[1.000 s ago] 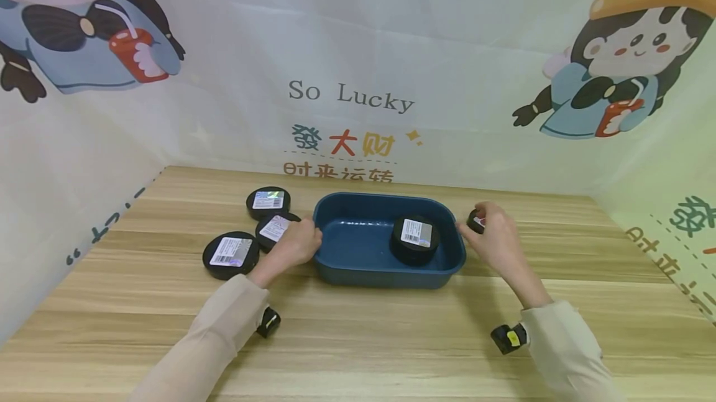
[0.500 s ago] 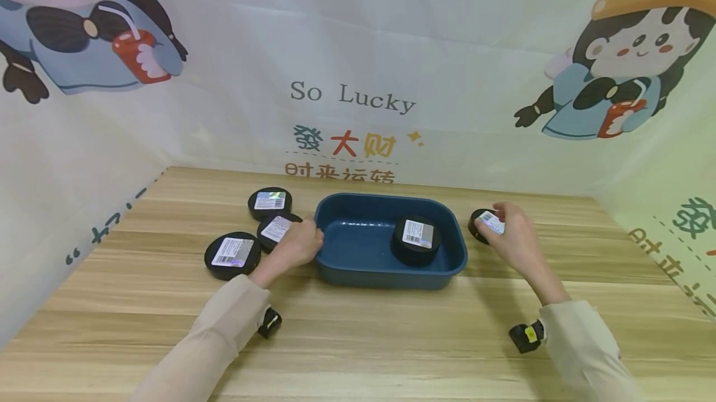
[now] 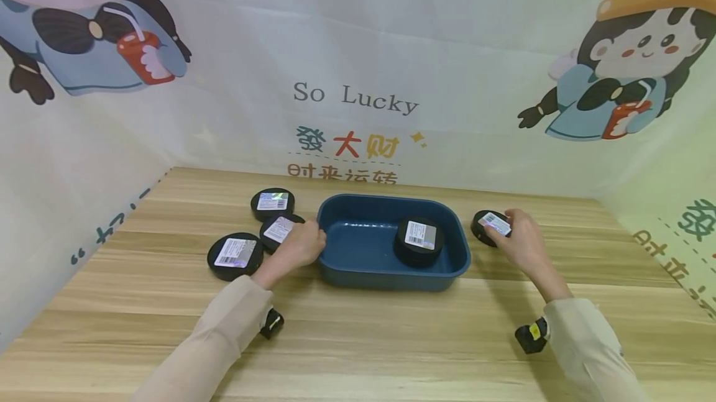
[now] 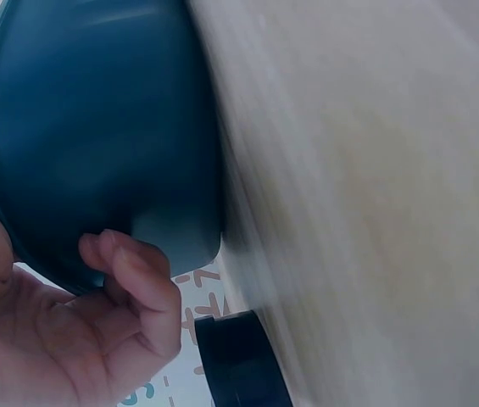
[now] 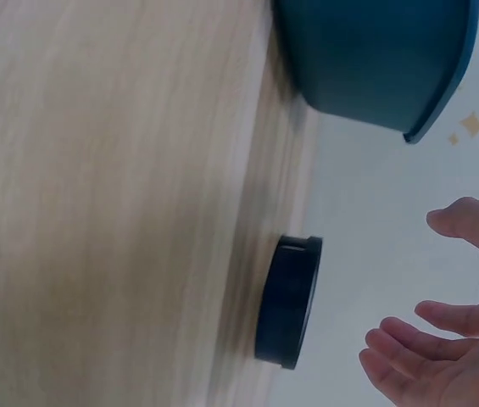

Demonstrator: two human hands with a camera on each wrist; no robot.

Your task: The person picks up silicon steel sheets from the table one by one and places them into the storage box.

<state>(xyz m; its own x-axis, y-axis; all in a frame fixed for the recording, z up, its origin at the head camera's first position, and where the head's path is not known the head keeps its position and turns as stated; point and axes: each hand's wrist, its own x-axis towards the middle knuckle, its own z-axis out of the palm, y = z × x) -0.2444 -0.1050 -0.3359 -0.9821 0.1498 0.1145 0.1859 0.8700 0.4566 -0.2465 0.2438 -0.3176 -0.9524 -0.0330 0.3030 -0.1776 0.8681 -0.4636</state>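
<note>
My left hand (image 3: 299,243) grips the left rim of a dark blue oblong bin (image 3: 386,279). In the left wrist view its thumb lies at the rim and the fingers curl against the outer wall. A round black tub (image 3: 421,246) with a white label sits inside the bin's right end. Right of the bin, my right hand (image 3: 524,242) hovers beside another labelled black tub (image 3: 482,234). The right wrist view shows that hand's fingers spread, apart from the tub (image 5: 288,301), which lies flat on the table.
Left of the bin lie three more labelled black tubs: one at the back (image 3: 272,204), one in the middle (image 3: 278,232) partly behind my left hand, one nearer (image 3: 235,257). A printed cloth (image 3: 358,48) hangs behind the wooden table (image 3: 391,346).
My right hand has moved to the right, away from the bin's rim, so more of the right tub's label shows. My left hand and the bin have stayed in place.
</note>
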